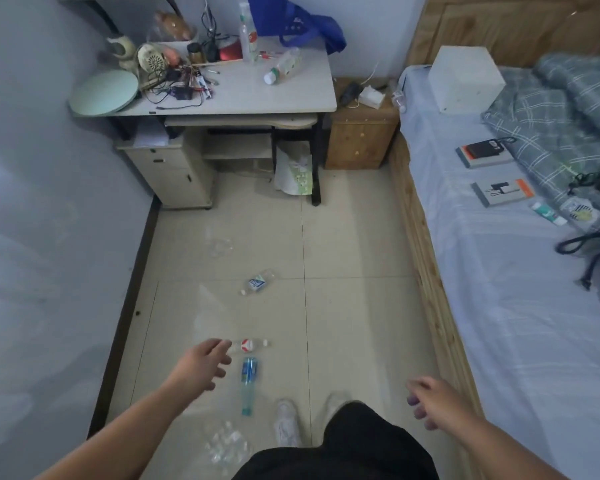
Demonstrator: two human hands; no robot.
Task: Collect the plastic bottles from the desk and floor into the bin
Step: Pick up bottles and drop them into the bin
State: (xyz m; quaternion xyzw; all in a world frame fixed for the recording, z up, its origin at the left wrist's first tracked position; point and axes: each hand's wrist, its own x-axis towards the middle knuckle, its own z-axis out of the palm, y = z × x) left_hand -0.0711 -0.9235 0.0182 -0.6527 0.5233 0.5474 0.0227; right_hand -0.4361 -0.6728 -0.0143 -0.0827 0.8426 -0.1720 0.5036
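The fingers (222, 358) of the left hand (201, 363) are spread and loosely curled, holding nothing, their tips just over the base end of a small red-labelled bottle (249, 345) lying on the floor (354, 306); whether they touch it cannot be told. Just beside it lies a longer blue-labelled bottle (248, 379), neck toward the white shoes (288, 424). The right hand (433, 400) hangs empty out to the side, fingers apart and slack.

The step in hand looks like the first floor pick-up: nothing is gripped yet. Next the left fingers would need to close round the red-labelled bottle's body, which is light and round and may roll away if nudged.

More remains: a crushed clear bottle (227, 445) near the feet, a white-and-blue-labelled bottle (258, 281) further out, and a faint clear one (219, 244) beyond. On the desk surface (257, 95) a bottle (248, 32) stands upright and another (284, 67) lies on its side. No bin is plainly visible.
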